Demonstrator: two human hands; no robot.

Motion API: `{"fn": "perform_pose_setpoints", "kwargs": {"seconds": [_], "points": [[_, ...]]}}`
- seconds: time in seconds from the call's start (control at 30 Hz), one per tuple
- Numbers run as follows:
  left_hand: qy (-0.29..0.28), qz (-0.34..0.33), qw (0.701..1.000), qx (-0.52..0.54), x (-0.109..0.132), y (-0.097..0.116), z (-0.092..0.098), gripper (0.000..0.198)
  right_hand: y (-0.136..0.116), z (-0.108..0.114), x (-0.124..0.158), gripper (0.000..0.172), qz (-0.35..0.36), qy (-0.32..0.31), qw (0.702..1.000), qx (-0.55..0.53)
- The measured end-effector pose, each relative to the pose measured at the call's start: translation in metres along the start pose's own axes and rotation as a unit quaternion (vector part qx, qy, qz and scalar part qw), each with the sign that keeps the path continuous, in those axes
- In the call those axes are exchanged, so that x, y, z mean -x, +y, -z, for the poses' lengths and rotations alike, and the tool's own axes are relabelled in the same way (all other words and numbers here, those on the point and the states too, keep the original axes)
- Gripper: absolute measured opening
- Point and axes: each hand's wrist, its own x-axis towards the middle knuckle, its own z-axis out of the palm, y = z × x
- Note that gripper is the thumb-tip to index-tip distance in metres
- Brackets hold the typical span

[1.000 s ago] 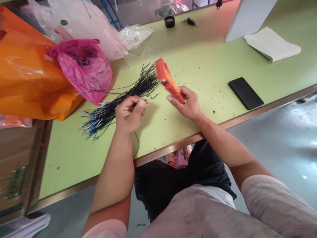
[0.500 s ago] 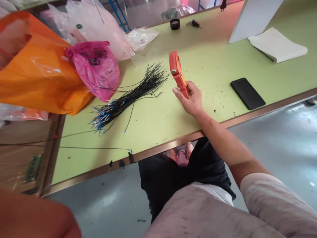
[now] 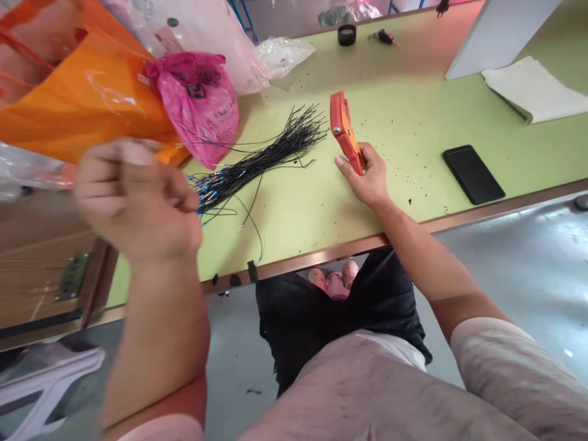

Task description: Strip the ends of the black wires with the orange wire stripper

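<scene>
My right hand (image 3: pixel 371 174) is wrapped round the handles of red-and-orange wire pliers (image 3: pixel 345 131), their head pointing up and away from me over the table. At the left, my left hand (image 3: pixel 138 193) is raised and blurred, with its fingers curled closed. Whether anything is pinched in it cannot be made out. Behind and beside that hand lies a bundle of thin black wires (image 3: pixel 271 156), with blue and metal ends at its left. A loose black wire (image 3: pixel 260 236) curves from the bundle towards the table's front edge.
An orange bag (image 3: pixel 110 104) and a knotted pink plastic bag (image 3: pixel 202 104) stand at the back left. A black phone (image 3: pixel 473 174) lies to the right, with a folded cloth (image 3: pixel 537 92) beyond it. A tape roll (image 3: pixel 346 35) and keys (image 3: pixel 384 37) are at the back.
My left hand has come up into view at the left. The wires that stretched off to the left have gone slack, and one now curves near the front edge. The right hand keeps the pliers.
</scene>
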Motion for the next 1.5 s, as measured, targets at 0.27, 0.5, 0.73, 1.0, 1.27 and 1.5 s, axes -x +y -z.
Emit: {"fn": "perform_pose_setpoints", "kwargs": {"seconds": [0.27,0.5,0.73,1.0,1.27,1.5], "points": [[-0.445,0.033,0.887,-0.118,0.122,0.021,-0.142,0.045,0.016,0.033,-0.022,0.06,0.036,0.158,0.986,0.03],[-0.512,-0.045,0.837,-0.188,0.116,-0.027,-0.151,0.061,0.034,0.05,-0.033,0.064,0.02,0.223,0.974,0.043],[-0.465,-0.033,0.818,-0.338,0.009,-0.121,-0.117,0.045,0.015,0.034,-0.021,0.064,0.005,0.148,0.989,0.009],[-0.464,-0.009,0.841,-0.278,0.012,-0.148,-0.125,0.041,0.003,0.03,-0.016,0.07,-0.022,0.121,0.992,0.03],[-0.539,-0.095,0.785,-0.288,0.06,-0.092,-0.082,0.014,-0.007,0.025,-0.01,0.069,-0.057,0.093,0.994,0.005],[-0.24,0.044,0.946,-0.214,0.015,-0.128,-0.086,0.025,-0.003,0.018,-0.015,0.071,-0.101,-0.039,0.994,-0.029]]}}
